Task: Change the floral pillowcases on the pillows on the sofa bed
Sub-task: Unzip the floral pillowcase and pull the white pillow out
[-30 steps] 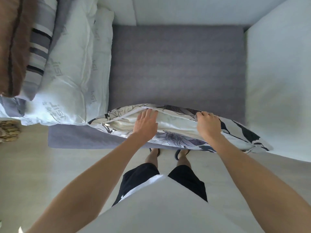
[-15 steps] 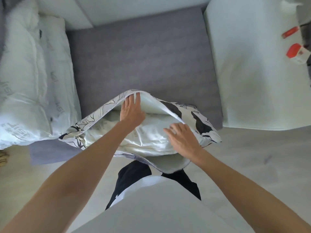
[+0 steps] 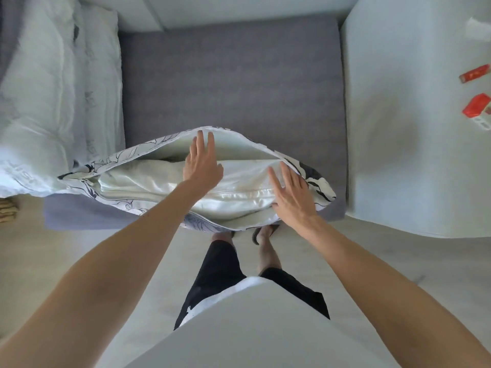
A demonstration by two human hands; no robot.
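Where the near edge of the grey sofa bed [image 3: 233, 83] meets the floor, one floral pillowcase [image 3: 316, 179] lies across it, its long side gaping open toward the person. Inside that case sits one white pillow [image 3: 148, 187], most of its satin face exposed, with a zip running along the near seam. The left hand [image 3: 203, 166] reaches into the opening, fingers straight and close together, their tips against the inner side of the raised upper flap while the palm rests over the pillow; it grips nothing. The right hand [image 3: 293, 195] lies flat on the pillow's right end, fingers spread and straight, just beside the case's folded-back edge, also holding nothing. On the left of the sofa bed two bare white pillows [image 3: 53, 96] with faint printed lettering lie stacked side by side, one overlapping the other. To the right stands a white table [image 3: 403, 115], carrying two red packets [image 3: 475, 107] near its far right edge. Below, the person's black shorts [image 3: 220, 272] and two feet in sandals [image 3: 265, 232] stand on the pale floor [image 3: 79, 248].
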